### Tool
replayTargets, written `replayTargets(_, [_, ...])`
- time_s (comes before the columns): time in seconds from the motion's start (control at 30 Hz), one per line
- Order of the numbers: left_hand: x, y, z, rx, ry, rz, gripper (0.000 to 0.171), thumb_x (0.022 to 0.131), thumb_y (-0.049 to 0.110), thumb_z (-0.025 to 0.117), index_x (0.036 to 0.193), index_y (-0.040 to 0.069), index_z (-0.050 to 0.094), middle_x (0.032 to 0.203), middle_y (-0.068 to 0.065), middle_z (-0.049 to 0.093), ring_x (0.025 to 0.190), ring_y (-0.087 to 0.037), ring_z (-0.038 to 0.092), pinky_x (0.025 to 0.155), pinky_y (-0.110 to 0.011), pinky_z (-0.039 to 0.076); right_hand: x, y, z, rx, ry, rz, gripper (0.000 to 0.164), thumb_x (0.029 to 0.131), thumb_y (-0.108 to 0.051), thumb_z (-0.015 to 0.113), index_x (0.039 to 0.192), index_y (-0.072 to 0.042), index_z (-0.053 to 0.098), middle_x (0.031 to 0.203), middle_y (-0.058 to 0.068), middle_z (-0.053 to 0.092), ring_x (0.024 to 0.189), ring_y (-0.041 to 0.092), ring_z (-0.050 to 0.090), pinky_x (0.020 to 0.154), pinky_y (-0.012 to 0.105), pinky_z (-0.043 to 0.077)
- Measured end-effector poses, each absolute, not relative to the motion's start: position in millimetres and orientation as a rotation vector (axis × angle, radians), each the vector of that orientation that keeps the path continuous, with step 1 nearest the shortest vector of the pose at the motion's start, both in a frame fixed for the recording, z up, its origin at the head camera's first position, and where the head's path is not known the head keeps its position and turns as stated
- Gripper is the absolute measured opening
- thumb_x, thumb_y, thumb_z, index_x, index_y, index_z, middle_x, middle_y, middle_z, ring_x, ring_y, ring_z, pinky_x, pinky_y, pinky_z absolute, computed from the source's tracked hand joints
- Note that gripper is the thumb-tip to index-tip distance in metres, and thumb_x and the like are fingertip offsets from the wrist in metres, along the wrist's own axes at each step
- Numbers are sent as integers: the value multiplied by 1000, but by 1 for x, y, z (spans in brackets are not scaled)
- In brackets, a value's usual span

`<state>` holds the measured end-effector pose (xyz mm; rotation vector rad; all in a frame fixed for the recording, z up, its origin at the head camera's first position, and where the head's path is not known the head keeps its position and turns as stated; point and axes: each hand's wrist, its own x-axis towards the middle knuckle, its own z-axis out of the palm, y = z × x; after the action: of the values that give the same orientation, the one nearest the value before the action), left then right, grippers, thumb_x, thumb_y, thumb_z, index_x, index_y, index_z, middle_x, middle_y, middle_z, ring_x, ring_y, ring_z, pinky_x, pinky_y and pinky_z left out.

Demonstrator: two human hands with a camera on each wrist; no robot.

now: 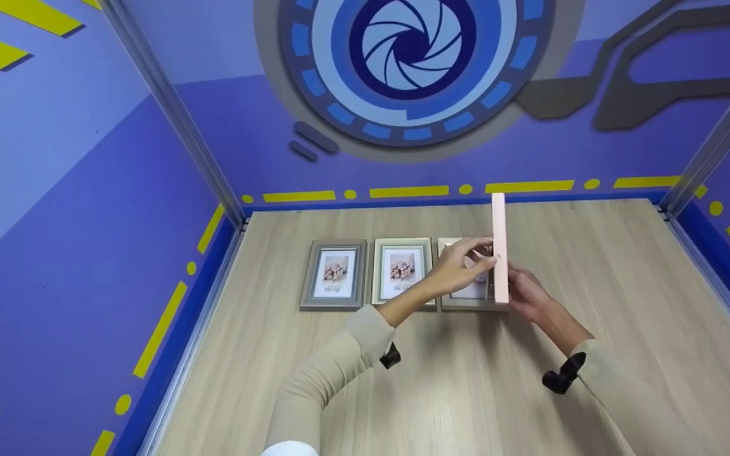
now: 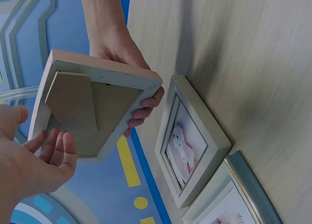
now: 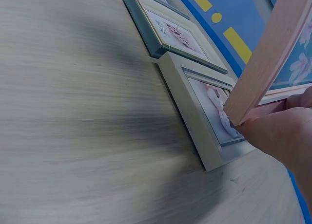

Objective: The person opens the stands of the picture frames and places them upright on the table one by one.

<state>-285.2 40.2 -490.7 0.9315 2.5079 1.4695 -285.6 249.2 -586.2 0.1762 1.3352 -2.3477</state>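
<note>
A pink picture frame [image 1: 500, 250] stands edge-on above the table, its back turned left. Its lower edge is gripped by my right hand [image 1: 530, 292], with the fingers wrapping onto the back in the left wrist view. My left hand [image 1: 460, 266] is at the back, loosely bent fingertips close by the stand flap [image 2: 73, 97], thumb apart from them. The flap tilts slightly away from the brown backing. Part of a floral picture [image 3: 297, 63] shows on the front in the right wrist view. Beneath, a beige picture frame [image 1: 466, 304] lies face up, partly hidden by my left hand.
A cream picture frame [image 1: 403, 243] and a grey picture frame [image 1: 308, 275] lie face up in a row left of the beige one. The wooden table [image 1: 263, 380] meets a blue patterned wall [image 1: 225, 139] at the back, with metal posts [image 1: 168, 95] at its corners.
</note>
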Motion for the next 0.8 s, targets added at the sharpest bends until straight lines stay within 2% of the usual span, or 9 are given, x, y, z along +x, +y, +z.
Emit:
replayTargets(0.07, [-284, 39, -493, 938, 2494, 1448, 41, 101, 23, 63, 137, 3, 62, 128, -13, 69, 111, -21, 67, 98, -31, 55, -285, 252, -588, 184, 1321, -2353, 45, 113, -22, 22, 157, -11, 28, 108, -9, 68, 101, 2, 61, 86, 22, 54])
replayTargets(0.17, [-282, 38, -495, 876, 2437, 1454, 46, 101, 24, 62, 140, 1, 59, 137, -16, 65, 120, -26, 66, 99, -28, 55, -284, 254, -591, 195, 1304, -2365, 32, 113, -20, 23, 129, -14, 51, 103, -5, 66, 96, 5, 62, 83, 24, 56])
replayTargets(0.23, [-281, 38, -496, 803, 2414, 1458, 48, 103, 25, 60, 144, 0, 55, 143, -16, 61, 125, -27, 65, 100, -24, 54, -284, 254, -592, 201, 1294, -2380, 34, 113, -19, 24, 113, -17, 58, 99, -4, 66, 91, 6, 63, 79, 24, 56])
replayTargets(0.33, [-278, 38, -497, 702, 2380, 1471, 49, 105, 25, 56, 148, 1, 51, 150, -14, 56, 132, -26, 61, 107, -23, 49, -283, 254, -592, 195, 1263, -2406, 38, 113, -18, 25, 105, -18, 62, 96, -4, 65, 88, 6, 61, 77, 24, 56])
replayTargets(0.43, [-276, 39, -500, 672, 2318, 1480, 50, 105, 25, 55, 149, 2, 49, 153, -12, 53, 138, -22, 55, 113, -22, 42, -283, 254, -591, 172, 1233, -2424, 38, 113, -18, 24, 107, -19, 62, 98, -4, 64, 91, 7, 59, 80, 24, 54])
replayTargets(0.6, [-272, 41, -504, 723, 2166, 1485, 63, 99, 18, 62, 155, 1, 39, 159, -13, 45, 141, -17, 51, 113, -17, 40, -283, 254, -592, 111, 1204, -2453, 34, 113, -18, 26, 110, -18, 60, 103, -6, 67, 96, 5, 62, 85, 23, 55])
replayTargets(0.73, [-269, 43, -506, 763, 2151, 1446, 72, 94, 11, 64, 158, 2, 33, 161, -14, 42, 140, -16, 52, 113, -16, 39, -281, 255, -595, 3, 1181, -2476, 24, 112, -18, 34, 125, -17, 54, 110, -5, 70, 103, 5, 65, 91, 23, 55])
replayTargets(0.8, [-268, 43, -507, 781, 2163, 1427, 74, 92, 10, 65, 159, 4, 33, 160, -13, 43, 139, -15, 52, 113, -16, 39, -281, 255, -596, 13, 1201, -2469, 29, 112, -18, 33, 137, -16, 47, 113, -7, 71, 106, 5, 65, 92, 22, 55])
